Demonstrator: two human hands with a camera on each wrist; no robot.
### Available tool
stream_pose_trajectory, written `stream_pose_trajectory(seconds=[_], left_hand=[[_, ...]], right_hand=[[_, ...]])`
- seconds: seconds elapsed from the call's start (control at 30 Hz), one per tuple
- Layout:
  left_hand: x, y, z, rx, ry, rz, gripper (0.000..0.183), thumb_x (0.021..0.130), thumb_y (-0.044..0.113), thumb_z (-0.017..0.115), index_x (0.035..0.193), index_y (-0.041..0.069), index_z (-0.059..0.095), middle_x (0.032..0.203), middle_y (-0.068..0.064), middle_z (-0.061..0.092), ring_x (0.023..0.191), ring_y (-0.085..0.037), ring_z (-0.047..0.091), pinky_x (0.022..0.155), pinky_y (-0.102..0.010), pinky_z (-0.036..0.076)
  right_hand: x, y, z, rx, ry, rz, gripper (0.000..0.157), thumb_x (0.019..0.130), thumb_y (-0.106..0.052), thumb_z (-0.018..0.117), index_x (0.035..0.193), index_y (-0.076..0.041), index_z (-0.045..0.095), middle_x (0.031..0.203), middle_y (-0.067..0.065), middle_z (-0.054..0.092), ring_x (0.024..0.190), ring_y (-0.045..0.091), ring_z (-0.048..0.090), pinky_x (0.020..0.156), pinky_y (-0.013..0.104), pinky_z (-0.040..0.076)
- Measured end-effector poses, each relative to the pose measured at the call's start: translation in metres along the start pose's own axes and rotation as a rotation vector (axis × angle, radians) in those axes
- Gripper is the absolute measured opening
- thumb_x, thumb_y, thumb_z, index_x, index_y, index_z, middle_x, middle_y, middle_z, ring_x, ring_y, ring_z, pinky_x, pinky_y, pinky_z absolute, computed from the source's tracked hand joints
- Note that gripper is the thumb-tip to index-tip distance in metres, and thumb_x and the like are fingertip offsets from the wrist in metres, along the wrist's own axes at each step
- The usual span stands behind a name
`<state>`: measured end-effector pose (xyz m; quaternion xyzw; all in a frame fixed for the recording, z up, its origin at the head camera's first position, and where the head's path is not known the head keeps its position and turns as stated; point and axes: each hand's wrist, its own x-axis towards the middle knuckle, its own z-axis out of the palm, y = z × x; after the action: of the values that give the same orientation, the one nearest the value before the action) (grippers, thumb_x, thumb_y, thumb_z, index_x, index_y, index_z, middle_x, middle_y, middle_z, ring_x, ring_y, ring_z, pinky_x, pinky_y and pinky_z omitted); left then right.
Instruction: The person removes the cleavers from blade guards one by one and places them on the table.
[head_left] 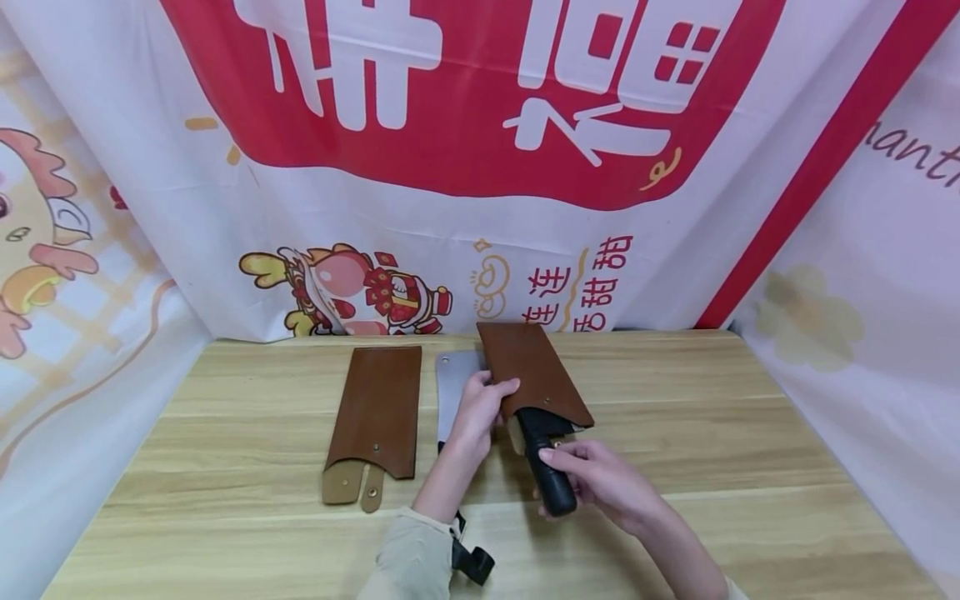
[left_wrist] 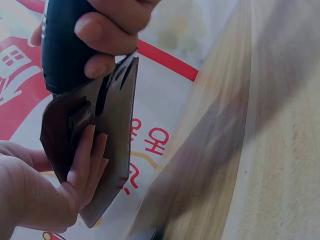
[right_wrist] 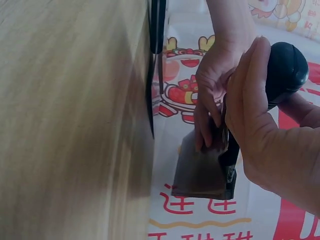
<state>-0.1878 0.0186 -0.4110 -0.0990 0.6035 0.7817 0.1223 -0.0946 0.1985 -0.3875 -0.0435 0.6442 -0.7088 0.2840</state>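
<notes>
A brown leather sheath [head_left: 531, 362] is held up off the table, its mouth toward me. My left hand [head_left: 478, 407] grips it by its left edge, thumb on top; in the left wrist view the fingers [left_wrist: 86, 167] spread under its back. A knife with a thick black handle [head_left: 551, 475], shaped like a cleaver, sits in the sheath with its blade mostly hidden. Around that handle my right hand [head_left: 600, 483] is curled, thumb along the upper side. The handle's rounded butt [right_wrist: 290, 70] pokes out of the grip in the right wrist view.
A second cleaver's grey blade [head_left: 454, 387] lies flat behind my left forearm, which covers most of its handle. Left of it rests another brown sheath [head_left: 381, 400] with two tan straps. The wooden tabletop [head_left: 247, 467] ends at a printed cloth [head_left: 450, 183] along the back.
</notes>
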Motion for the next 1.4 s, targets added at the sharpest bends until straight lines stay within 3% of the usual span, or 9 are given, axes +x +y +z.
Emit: stream_pose_trajectory(seconds=[0.17, 0.4, 0.8, 1.1, 1.4], left_hand=[[0.002, -0.001, -0.001, 0.016, -0.017, -0.003, 0.049, 0.098, 0.012, 0.069, 0.137, -0.007, 0.049, 0.106, -0.012, 0.063, 0.068, -0.012, 0.053, 0.057, -0.021, 0.042], [0.003, 0.0, -0.003, 0.0, -0.014, -0.009, 0.045, 0.098, 0.013, 0.068, 0.134, -0.006, 0.05, 0.105, -0.012, 0.063, 0.068, -0.012, 0.055, 0.058, -0.02, 0.042], [0.003, 0.003, -0.004, -0.024, 0.001, -0.003, 0.045, 0.097, 0.013, 0.068, 0.133, -0.007, 0.05, 0.103, -0.011, 0.064, 0.071, -0.012, 0.056, 0.057, -0.02, 0.042], [0.002, 0.007, -0.007, -0.061, 0.026, -0.006, 0.04, 0.099, 0.013, 0.067, 0.13, -0.005, 0.05, 0.107, -0.014, 0.065, 0.077, -0.014, 0.063, 0.06, -0.021, 0.049], [0.003, 0.011, -0.011, -0.096, 0.042, -0.017, 0.04, 0.099, 0.012, 0.068, 0.13, -0.004, 0.048, 0.11, -0.016, 0.063, 0.081, -0.017, 0.064, 0.062, -0.023, 0.05]], right_hand=[[-0.004, -0.003, 0.002, -0.033, -0.009, -0.034, 0.039, 0.105, -0.018, 0.058, 0.112, 0.021, 0.059, 0.092, 0.021, 0.069, 0.074, 0.029, 0.074, 0.077, 0.041, 0.063], [-0.008, -0.007, 0.005, -0.067, -0.007, -0.046, 0.03, 0.105, -0.017, 0.06, 0.1, 0.013, 0.065, 0.085, 0.013, 0.068, 0.073, 0.032, 0.075, 0.072, 0.04, 0.063], [-0.013, -0.013, 0.007, -0.105, -0.008, -0.037, 0.033, 0.105, -0.017, 0.06, 0.103, 0.015, 0.065, 0.088, 0.017, 0.07, 0.075, 0.037, 0.075, 0.071, 0.042, 0.063], [-0.018, -0.017, 0.01, -0.146, -0.038, -0.045, 0.033, 0.105, -0.019, 0.059, 0.103, 0.014, 0.065, 0.086, 0.017, 0.071, 0.076, 0.037, 0.076, 0.069, 0.038, 0.063], [-0.024, -0.021, 0.013, -0.162, -0.057, -0.055, 0.032, 0.105, -0.019, 0.06, 0.099, 0.012, 0.066, 0.085, 0.018, 0.071, 0.072, 0.03, 0.076, 0.068, 0.039, 0.063]])
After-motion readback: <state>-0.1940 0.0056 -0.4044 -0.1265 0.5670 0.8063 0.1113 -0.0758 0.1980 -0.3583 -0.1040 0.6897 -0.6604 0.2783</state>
